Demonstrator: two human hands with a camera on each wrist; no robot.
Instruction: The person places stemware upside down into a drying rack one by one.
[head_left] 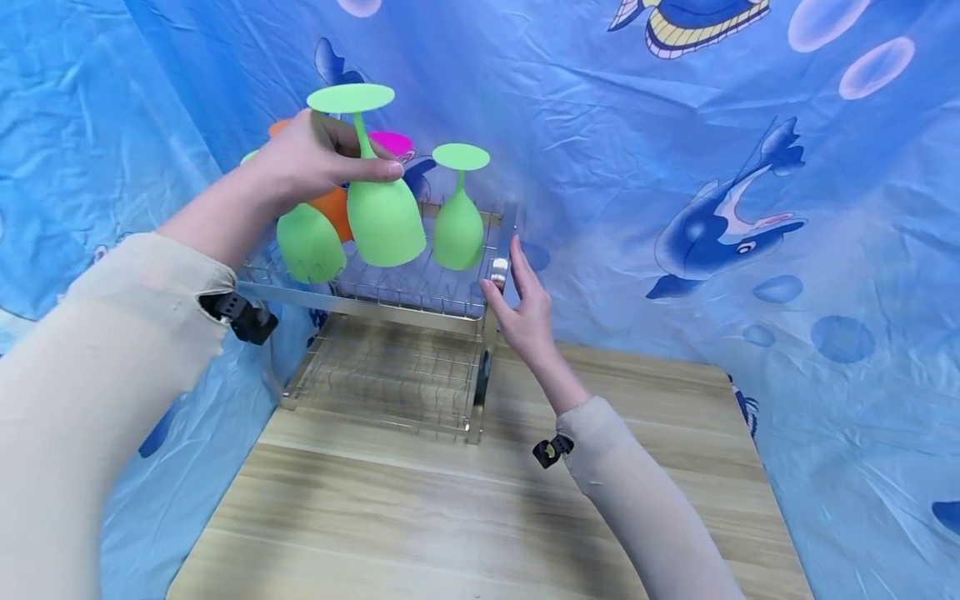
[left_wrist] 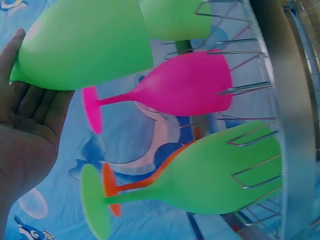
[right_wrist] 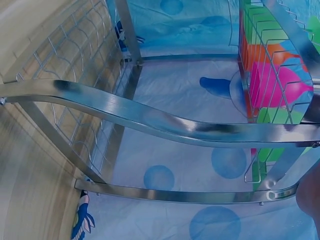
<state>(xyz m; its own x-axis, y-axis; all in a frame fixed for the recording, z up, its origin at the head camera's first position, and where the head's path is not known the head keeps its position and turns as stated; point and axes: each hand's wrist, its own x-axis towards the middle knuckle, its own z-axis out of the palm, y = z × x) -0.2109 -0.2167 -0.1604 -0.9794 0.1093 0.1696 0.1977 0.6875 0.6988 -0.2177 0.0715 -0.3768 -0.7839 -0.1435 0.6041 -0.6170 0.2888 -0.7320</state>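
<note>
In the head view my left hand (head_left: 322, 158) pinches the stem of a green goblet (head_left: 386, 221), which is upside down with its foot on top. The same goblet (left_wrist: 90, 45) fills the upper left of the left wrist view. Below it stands a metal two-tier dish rack (head_left: 375, 312). Other upturned goblets are on its upper tier: a green one (head_left: 459, 233) at the right, another green one (head_left: 311, 246) at the left, an orange one (head_left: 333, 212) and a magenta one (left_wrist: 190, 85). My right hand (head_left: 528, 312) touches the rack's right upright, thumb and straight fingers spread around it.
The rack's lower tier (head_left: 390, 367) has wire rows. The rack stands on a wood-grain table (head_left: 450, 500). A blue curtain (head_left: 600, 167) with dolphin prints hangs close behind and along the sides.
</note>
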